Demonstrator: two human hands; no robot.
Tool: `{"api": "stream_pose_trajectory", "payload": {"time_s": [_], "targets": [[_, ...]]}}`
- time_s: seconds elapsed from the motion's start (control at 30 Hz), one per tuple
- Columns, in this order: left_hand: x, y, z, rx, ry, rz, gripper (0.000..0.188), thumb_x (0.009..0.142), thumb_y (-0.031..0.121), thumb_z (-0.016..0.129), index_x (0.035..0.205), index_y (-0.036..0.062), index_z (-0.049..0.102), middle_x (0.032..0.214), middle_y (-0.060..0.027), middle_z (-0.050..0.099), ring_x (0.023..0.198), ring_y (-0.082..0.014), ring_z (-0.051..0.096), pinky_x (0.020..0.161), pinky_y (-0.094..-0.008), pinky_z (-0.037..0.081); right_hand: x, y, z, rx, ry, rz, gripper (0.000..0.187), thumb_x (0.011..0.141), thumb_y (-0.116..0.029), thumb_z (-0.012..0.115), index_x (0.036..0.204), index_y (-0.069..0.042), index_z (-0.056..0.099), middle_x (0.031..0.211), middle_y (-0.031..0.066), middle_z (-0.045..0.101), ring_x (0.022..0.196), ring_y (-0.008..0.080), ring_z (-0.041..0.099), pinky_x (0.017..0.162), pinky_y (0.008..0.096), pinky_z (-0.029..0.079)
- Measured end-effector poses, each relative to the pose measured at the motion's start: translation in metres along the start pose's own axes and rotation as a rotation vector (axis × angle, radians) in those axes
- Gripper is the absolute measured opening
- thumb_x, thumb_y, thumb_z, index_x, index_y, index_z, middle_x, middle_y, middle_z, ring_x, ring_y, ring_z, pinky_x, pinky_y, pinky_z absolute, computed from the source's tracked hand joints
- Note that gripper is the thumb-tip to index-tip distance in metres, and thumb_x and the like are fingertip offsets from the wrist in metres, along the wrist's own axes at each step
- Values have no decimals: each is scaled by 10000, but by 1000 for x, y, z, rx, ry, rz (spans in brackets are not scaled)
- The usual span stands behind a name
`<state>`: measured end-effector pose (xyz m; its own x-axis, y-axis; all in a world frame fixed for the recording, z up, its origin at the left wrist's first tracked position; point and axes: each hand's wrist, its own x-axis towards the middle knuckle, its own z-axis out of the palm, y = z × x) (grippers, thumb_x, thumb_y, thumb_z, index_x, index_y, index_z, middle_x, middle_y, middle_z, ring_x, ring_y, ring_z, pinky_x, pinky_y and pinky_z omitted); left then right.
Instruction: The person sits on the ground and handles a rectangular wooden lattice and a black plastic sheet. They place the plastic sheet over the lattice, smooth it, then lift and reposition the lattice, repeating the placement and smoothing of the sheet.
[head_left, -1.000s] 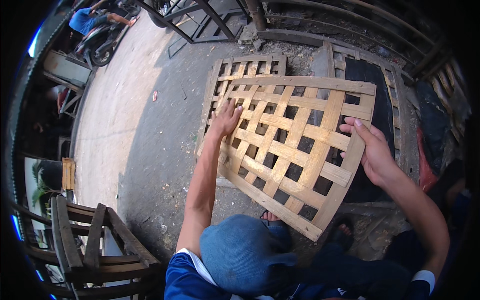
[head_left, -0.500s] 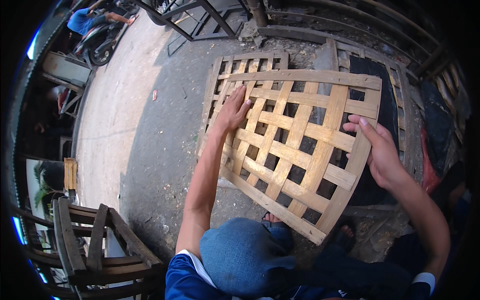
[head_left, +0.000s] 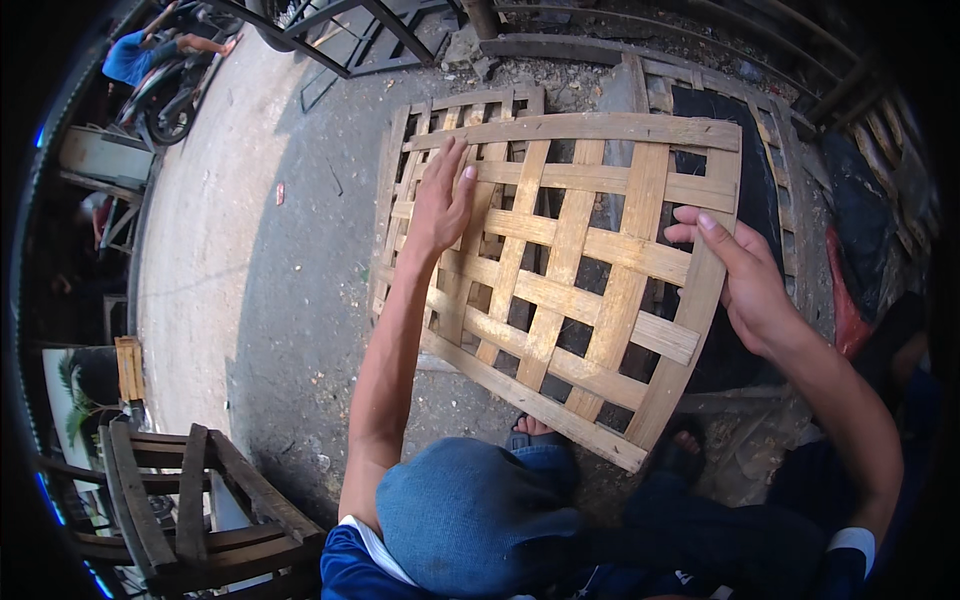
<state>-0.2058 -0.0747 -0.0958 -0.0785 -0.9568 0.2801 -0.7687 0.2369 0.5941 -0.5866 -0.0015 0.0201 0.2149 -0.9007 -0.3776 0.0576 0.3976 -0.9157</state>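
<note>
Left hand (head_left: 440,205) flat on woven bamboo panel (head_left: 580,270); right hand (head_left: 740,280) grips right edge.

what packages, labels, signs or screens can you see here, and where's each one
No screens or packages show.
Picture board with a green palm leaf on pale ground: far left edge, behind the dark wooden chair frame, upright and rectangular; it may be a sign or poster.
Small red scrap, perhaps a wrapper: on the pale concrete ground, left of the woven bamboo lattice panel; too small to tell.
</note>
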Motion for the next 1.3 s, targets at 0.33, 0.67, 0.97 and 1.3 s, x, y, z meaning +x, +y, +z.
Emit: {"api": "stream_pose_trajectory", "payload": {"time_s": [0.33, 0.67, 0.97, 1.3], "targets": [[-21, 122, 49, 129, -321, 258, 754, 1020, 646, 385, 1635, 230, 260, 1712, -148, 145, 1574, -389, 127, 1236, -639, 105, 0, 10, -8, 95, 22, 51, 423, 1083, -322, 527, 1327, 19, 581, 1168, 109, 694, 1121, 168, 638, 1014, 350, 488], [-126, -156, -65, 605, -336, -828, 672, 1057, 555, 377, 1590, 144, 358, 1677, -216, 221, 1530, -463, 228, 1187, -685, 211, 7, 11, -7, 53, -59, -20, 453, 1066, -380, 551, 1280, 11, 627, 1186, 108, 697, 1145, 163, 616, 1022, 347, 464], [-22, 60, -18, 50, -121, -73, 594, 1080, 427, 438, 1545, 57, 417, 1637, -253, 302, 1494, -417, 340, 1213, -469, 311, 6, -2, -8, -34, -67, -39, 482, 1071, -385, 529, 1316, 24, 603, 1203, 106, 698, 1142, 161, 633, 1045, 336, 469], [-39, 114, 41, 148, -366, 228, 646, 1041, 482, 445, 1612, 198, 335, 1700, -159, 197, 1566, -418, 140, 1256, -570, 124, 4, 1, -11, 148, -28, 162, 443, 1072, -332, 511, 1348, 12, 552, 1247, 145, 676, 1199, 221, 626, 1081, 413, 462]]}}
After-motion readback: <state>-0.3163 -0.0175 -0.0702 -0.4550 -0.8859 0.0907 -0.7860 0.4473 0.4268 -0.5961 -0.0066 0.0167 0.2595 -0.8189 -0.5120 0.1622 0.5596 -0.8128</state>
